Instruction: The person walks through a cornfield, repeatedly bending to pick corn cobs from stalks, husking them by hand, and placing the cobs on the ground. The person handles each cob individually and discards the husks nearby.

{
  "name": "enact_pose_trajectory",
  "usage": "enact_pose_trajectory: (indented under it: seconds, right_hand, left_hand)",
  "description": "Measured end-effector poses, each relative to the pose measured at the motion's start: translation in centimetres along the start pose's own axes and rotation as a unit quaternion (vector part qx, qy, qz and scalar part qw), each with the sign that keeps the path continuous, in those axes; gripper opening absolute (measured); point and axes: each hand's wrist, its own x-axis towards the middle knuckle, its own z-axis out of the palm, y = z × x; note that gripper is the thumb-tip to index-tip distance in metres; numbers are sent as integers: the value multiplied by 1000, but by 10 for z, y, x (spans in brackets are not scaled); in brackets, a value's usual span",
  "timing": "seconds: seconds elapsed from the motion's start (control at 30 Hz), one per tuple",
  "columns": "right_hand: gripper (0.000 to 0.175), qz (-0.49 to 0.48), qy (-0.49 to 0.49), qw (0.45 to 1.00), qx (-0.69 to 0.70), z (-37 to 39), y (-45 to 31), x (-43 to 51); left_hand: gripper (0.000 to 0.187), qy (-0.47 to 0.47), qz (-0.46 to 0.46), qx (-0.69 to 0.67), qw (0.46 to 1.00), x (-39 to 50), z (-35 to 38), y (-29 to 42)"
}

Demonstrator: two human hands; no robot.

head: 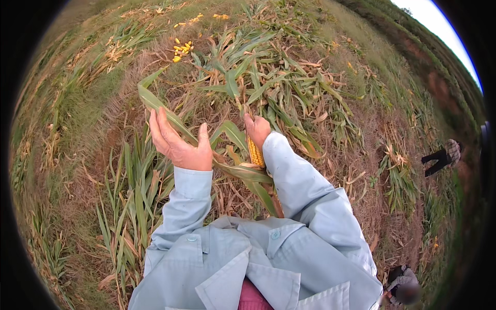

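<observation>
My right hand (257, 130) is closed round the upper end of a yellow corn ear (254, 152), still on its stalk. Kernels show below the fist, and dry husk lies at the ear's lower end. To its left, my left hand (180, 145) is raised with the fingers spread from the thumb. A long green corn leaf (153, 101) passes behind or against its fingers; whether they touch it I cannot tell. Another green leaf (252, 173) crosses just beneath the ear.
Cut corn stalks (286, 81) lie heaped ahead, with more leaves (135, 209) at the lower left. Husked ears (183, 50) are piled on dry grass further off. One person (441, 157) is at the far right; another person (403, 281) is at the lower right.
</observation>
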Motion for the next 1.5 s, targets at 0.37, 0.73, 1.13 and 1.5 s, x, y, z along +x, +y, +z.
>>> enact_pose_trajectory:
  seconds: [0.37,0.73,1.13,1.5]
  right_hand:
    - [27,85,-106,928,346,5,-22,-22]
    - [24,216,-193,797,530,-27,-17,-20]
    - [55,213,-307,800,470,-14,-16,-23]
    - [47,322,-340,749,468,-8,-6,-1]
  left_hand:
    - [88,-455,-509,-432,589,-141,77,-45]
    - [85,-482,-389,-383,685,-165,79,-48]
    - [84,-519,-358,-432,645,-161,79,-36]
    - [102,-532,-342,-415,654,-176,81,-45]
